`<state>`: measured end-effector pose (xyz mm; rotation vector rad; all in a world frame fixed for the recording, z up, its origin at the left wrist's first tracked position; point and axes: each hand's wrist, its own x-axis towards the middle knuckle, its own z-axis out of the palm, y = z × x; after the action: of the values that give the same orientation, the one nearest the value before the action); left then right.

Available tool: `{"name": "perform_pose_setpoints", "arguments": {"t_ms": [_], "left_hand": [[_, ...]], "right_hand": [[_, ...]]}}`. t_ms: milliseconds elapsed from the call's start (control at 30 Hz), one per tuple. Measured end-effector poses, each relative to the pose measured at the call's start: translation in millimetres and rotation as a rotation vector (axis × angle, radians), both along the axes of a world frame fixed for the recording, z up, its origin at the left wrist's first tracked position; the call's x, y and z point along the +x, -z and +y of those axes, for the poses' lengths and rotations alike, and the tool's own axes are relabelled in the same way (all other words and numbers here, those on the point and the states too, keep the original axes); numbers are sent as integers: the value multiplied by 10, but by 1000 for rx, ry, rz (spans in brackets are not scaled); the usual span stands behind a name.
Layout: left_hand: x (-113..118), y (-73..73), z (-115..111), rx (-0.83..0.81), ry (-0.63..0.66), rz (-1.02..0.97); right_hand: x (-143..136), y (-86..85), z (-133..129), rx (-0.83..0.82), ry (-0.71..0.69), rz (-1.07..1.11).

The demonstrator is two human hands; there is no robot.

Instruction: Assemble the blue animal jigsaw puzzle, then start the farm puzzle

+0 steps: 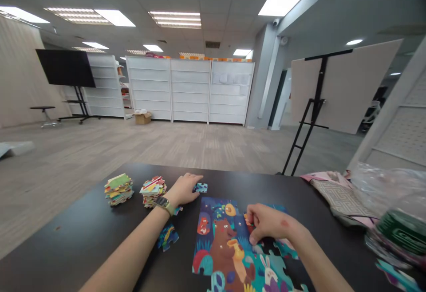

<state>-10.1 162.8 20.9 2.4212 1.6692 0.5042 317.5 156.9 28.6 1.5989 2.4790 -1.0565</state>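
Note:
A partly assembled jigsaw puzzle [222, 238] lies on the dark table, showing a brown bear, a fox and a white rabbit. My right hand [271, 223] is over its upper right part, fingers curled and thumb pointing down. A red-orange puzzle piece [248, 222] shows at those fingertips, largely hidden by the hand. Left of the puzzle's top edge, my left hand [184, 190] reaches out with fingers extended beside a light blue puzzle piece [201, 188]; its fingertips are partly hidden. Loose dark blue pieces [168, 237] lie near my left forearm, which wears a watch.
Two stacks of puzzle pieces, one at the left [119, 190] and one by my left wrist [153, 190], stand on the table [83, 234]. At the right lie a patterned cloth bag [346, 199], clear plastic and a green-labelled container [402, 232]. An easel [313, 110] stands beyond.

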Motion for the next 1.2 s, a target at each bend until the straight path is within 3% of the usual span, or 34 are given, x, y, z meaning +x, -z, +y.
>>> {"name": "perform_pose_setpoints", "arguments": {"t_ms": [100, 367, 500, 600, 733, 833, 1067, 1200], "left_hand": [[-193, 76, 84, -52, -28, -10], [-85, 99, 113, -11, 13, -190], [42, 64, 103, 42, 22, -369], [345, 97, 10, 14, 69, -495], [833, 176, -239, -158, 217, -692], [1002, 203, -361, -239, 235, -776], [869, 217, -262, -252, 273, -916], [859, 219, -249, -326, 300, -1005]], "right_hand": [[10, -18, 17, 0, -32, 14], [7, -44, 46, 2, -97, 47], [-33, -98, 64, 282, 36, 158], [-80, -109, 84, 412, 106, 319], [-158, -80, 72, 230, -23, 661], [-188, -79, 48, 169, -35, 699], [-205, -55, 4, -115, -32, 605], [-264, -93, -52, -19, -68, 591]]}}
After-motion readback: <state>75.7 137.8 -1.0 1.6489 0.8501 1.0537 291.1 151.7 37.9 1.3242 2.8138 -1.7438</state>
